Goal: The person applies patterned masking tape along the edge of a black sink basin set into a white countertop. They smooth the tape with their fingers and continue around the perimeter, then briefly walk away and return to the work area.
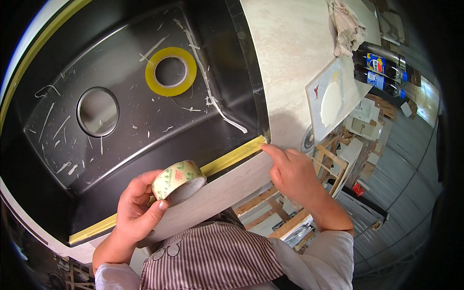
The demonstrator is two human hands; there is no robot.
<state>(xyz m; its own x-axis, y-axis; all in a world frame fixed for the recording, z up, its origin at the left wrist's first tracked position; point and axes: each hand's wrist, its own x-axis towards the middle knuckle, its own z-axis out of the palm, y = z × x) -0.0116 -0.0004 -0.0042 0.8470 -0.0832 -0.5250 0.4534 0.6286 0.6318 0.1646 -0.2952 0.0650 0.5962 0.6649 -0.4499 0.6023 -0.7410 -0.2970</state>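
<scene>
My left hand [135,205] is closed around a printed tape roll [176,175], held tilted above the sink's near edge. A yellow tape strip [234,157] runs along that edge, passing behind the roll and my left hand; I cannot tell whether it joins the roll. At the strip's right end, the outstretched index finger of my right hand [292,176] touches it, while the other fingers curl in. The black sink [252,63] contains a larger yellow tape roll [169,51] lying flat, right of the round drain hole [98,112], among white scraps.
Right of the sink lies a pale countertop [285,53] with a crumpled cloth [347,29] and a board smeared with white paste [331,104]. Two dark drink bottles [379,70] stand beyond it. Wooden framing [333,162] shows below the right edge.
</scene>
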